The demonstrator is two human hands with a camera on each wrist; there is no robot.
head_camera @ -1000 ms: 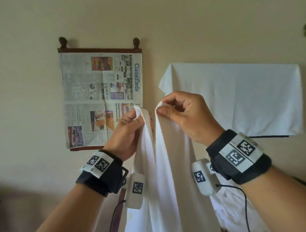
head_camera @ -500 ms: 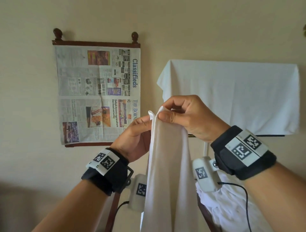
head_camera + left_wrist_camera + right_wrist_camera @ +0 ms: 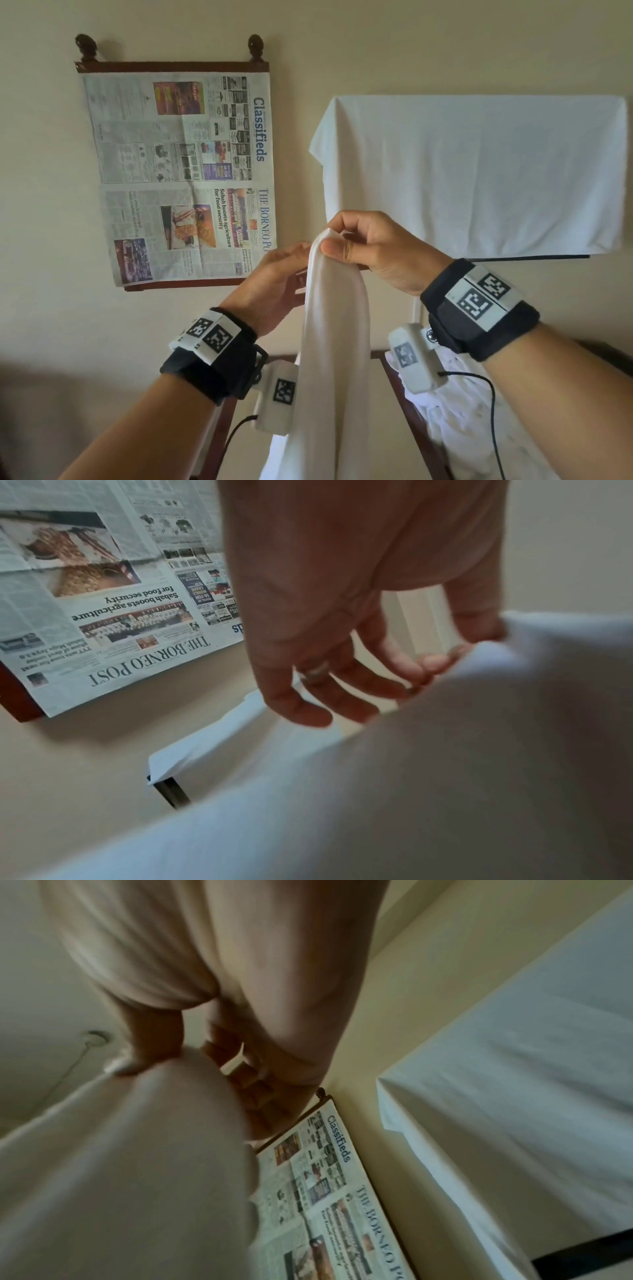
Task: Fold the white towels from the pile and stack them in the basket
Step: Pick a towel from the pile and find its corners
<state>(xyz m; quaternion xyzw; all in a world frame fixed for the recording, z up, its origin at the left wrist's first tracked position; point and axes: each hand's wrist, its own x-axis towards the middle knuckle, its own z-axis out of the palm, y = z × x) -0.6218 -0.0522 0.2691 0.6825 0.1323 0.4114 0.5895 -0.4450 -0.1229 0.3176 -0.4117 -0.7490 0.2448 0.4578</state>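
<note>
held up at centre frame, white towel (image 3: 334,342), doubled lengthwise and hanging straight down out of the bottom edge. top end pinched between thumb and curled fingers (image 3: 339,251) of the right hand (image 3: 380,253), both corners seemingly gathered there. left hand (image 3: 274,287) just beside the cloth on its left edge; from the left wrist view, fingers (image 3: 294,707) relaxed and fairly straight, thumb and fingertips only brushing the fabric, nothing clamped. lower right of the frame, heap of more white towels (image 3: 459,411) on the desk (image 3: 407,411), waiting. basket not in view, so count of stacked towels impossible to tell. judging by this: first lengthwise fold made, crosswise folds and placing in the basket not yet done, then the rest of the heap. behind, upper right, another white cloth (image 3: 472,171) draped over a rail; upper left, newspaper (image 3: 181,171) hung on the wall.
</note>
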